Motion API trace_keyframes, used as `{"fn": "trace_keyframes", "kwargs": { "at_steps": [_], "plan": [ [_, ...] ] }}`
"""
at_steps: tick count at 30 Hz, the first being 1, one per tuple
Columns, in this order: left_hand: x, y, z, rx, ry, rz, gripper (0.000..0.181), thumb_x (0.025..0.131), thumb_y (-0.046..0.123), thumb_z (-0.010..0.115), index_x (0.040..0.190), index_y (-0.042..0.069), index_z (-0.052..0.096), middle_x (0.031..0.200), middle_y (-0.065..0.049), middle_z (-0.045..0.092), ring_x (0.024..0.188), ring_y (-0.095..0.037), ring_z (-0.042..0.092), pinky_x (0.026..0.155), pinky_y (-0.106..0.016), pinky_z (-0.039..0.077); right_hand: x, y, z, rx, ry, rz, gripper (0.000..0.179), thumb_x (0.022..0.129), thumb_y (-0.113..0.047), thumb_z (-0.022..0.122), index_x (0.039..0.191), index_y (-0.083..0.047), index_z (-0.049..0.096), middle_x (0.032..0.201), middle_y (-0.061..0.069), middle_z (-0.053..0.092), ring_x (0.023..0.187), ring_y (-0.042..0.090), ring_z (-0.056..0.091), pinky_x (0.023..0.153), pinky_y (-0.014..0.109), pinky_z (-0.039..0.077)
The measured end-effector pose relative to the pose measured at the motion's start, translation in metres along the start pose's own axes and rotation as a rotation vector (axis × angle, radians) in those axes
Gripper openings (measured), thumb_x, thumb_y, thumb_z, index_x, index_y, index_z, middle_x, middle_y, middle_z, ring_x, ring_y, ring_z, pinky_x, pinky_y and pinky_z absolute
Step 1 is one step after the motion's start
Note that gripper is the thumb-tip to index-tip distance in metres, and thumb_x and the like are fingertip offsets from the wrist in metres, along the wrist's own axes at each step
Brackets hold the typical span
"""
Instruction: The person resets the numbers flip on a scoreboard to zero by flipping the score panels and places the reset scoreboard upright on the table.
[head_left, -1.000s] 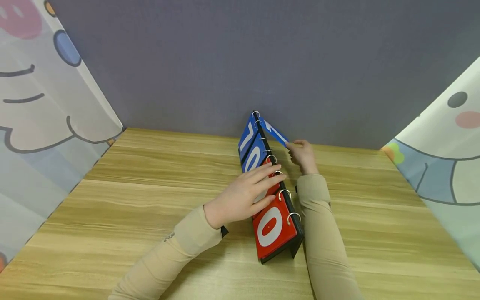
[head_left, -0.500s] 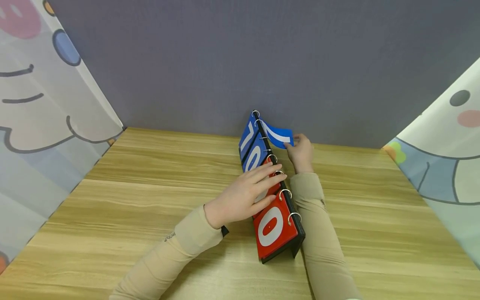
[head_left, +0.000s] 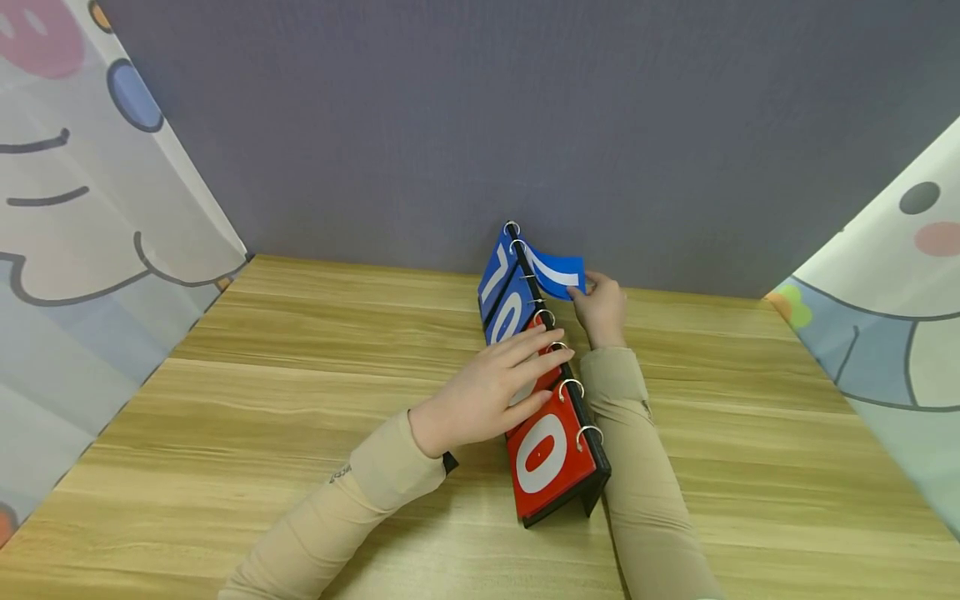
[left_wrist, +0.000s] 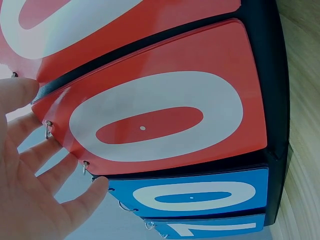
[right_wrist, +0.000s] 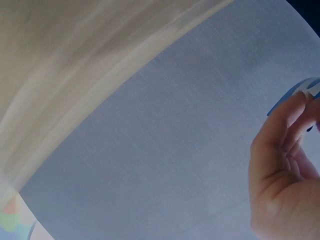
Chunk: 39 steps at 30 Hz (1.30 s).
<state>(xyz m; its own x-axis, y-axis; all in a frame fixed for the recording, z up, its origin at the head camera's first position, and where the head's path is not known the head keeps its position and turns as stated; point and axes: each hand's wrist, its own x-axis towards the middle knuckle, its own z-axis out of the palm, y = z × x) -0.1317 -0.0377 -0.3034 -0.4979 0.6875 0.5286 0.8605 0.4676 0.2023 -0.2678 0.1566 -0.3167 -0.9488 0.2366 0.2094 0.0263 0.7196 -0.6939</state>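
Observation:
A tabletop flip scoreboard (head_left: 602,481) stands like a tent on the table, with red and blue number cards on metal rings. Its near red card (head_left: 572,446) reads 0. In the left wrist view, another red 0 card (left_wrist: 230,55) and a blue 0 card (left_wrist: 260,187) show too. The left hand (head_left: 483,392) lies across the top edge, fingers straight and spread, partly covering a red card. Beyond the far end, the right hand (head_left: 602,308) pinches the corner of a blue card (head_left: 551,287) flipped over the back, which is bent and carries a white stroke.
The wood-grain table (head_left: 315,358) spreads to both sides of the scoreboard. A grey panel (head_left: 375,142) rises behind it. Cartoon-printed cloths (head_left: 97,275) hang at left and right.
Earlier the blue card looked narrow and straight. The right hand has shifted slightly left and up, and the card now bows with more of its face showing. The left hand stays put.

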Motion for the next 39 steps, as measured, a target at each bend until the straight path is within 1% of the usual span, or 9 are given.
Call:
{"fn": "trace_keyframes", "kwargs": {
  "at_steps": [3,7,9,13,18,23,29,34,39],
  "plan": [
    [0.0,0.0,0.0,0.001,0.003,0.004,0.044,0.094,0.021,0.059,0.136,0.009,0.051,0.146,-0.012,0.042,0.137,-0.026,0.036,0.112,-0.042,0.03,0.001,0.003,0.001,0.049,-0.019,0.002,0.045,0.09,-0.02,0.064,0.13,-0.001,0.056,0.107,0.023,0.066,0.095,0.033,0.061,0.08,0.044,0.05],
    [0.0,-0.001,0.0,0.007,0.005,0.006,0.044,0.094,0.021,0.058,0.136,0.009,0.051,0.146,-0.012,0.042,0.137,-0.026,0.037,0.113,-0.041,0.03,0.005,0.008,0.001,0.192,-0.09,0.036,0.045,0.09,-0.02,0.065,0.13,-0.001,0.057,0.119,0.024,0.062,0.109,0.034,0.059,0.091,0.044,0.048],
    [0.0,-0.001,0.0,0.007,0.006,0.006,0.044,0.094,0.021,0.058,0.136,0.01,0.051,0.146,-0.012,0.042,0.137,-0.025,0.037,0.113,-0.04,0.03,0.006,0.008,0.002,0.28,-0.125,0.065,0.044,0.09,-0.019,0.065,0.129,0.001,0.057,0.12,0.023,0.062,0.108,0.033,0.059,0.087,0.037,0.05],
    [0.0,-0.002,0.0,0.003,0.008,0.007,0.044,0.094,0.021,0.058,0.136,0.01,0.051,0.146,-0.012,0.042,0.138,-0.025,0.036,0.112,-0.042,0.03,0.008,0.006,0.003,0.396,-0.141,0.109,0.045,0.09,-0.017,0.065,0.13,0.0,0.055,0.104,0.018,0.066,0.092,0.025,0.063,0.077,0.027,0.051],
    [0.001,-0.002,0.0,-0.001,0.001,0.003,0.044,0.094,0.022,0.058,0.136,0.01,0.05,0.147,-0.011,0.041,0.138,-0.025,0.035,0.112,-0.043,0.03,0.008,0.006,0.003,0.436,-0.093,0.146,0.045,0.09,-0.014,0.065,0.132,-0.003,0.054,0.077,0.0,0.061,0.07,0.007,0.06,0.072,0.024,0.051],
    [0.001,-0.003,0.0,-0.003,0.003,0.002,0.044,0.094,0.022,0.058,0.136,0.01,0.051,0.147,-0.011,0.041,0.138,-0.024,0.035,0.112,-0.043,0.03,0.009,0.004,0.004,0.519,-0.063,0.168,0.043,0.092,-0.012,0.062,0.133,-0.003,0.053,0.079,0.002,0.062,0.067,0.004,0.063,0.08,0.028,0.054],
    [0.0,-0.003,0.001,0.004,0.007,0.006,0.044,0.094,0.021,0.059,0.136,0.01,0.051,0.145,-0.012,0.043,0.137,-0.025,0.037,0.112,-0.042,0.03,0.008,0.003,0.003,0.751,0.005,0.139,0.046,0.094,-0.008,0.056,0.139,-0.003,0.046,0.099,0.01,0.061,0.064,0.002,0.063,0.082,0.027,0.055],
    [0.0,-0.001,0.002,0.006,-0.008,0.004,0.045,0.094,0.023,0.058,0.137,0.01,0.05,0.146,-0.011,0.042,0.138,-0.024,0.036,0.113,-0.039,0.029,0.007,0.004,0.001,0.884,0.048,0.07,0.049,0.094,-0.008,0.057,0.14,-0.006,0.043,0.095,0.003,0.06,0.069,0.003,0.064,0.078,0.021,0.054],
    [0.0,0.0,0.002,-0.008,-0.009,-0.002,0.045,0.095,0.022,0.058,0.138,0.011,0.049,0.147,-0.011,0.041,0.138,-0.025,0.035,0.113,-0.04,0.029,0.01,-0.004,-0.004,0.958,0.058,0.0,0.055,0.092,-0.006,0.058,0.143,-0.01,0.038,0.092,0.003,0.059,0.074,0.007,0.065,0.081,0.023,0.054]
  ]
}}
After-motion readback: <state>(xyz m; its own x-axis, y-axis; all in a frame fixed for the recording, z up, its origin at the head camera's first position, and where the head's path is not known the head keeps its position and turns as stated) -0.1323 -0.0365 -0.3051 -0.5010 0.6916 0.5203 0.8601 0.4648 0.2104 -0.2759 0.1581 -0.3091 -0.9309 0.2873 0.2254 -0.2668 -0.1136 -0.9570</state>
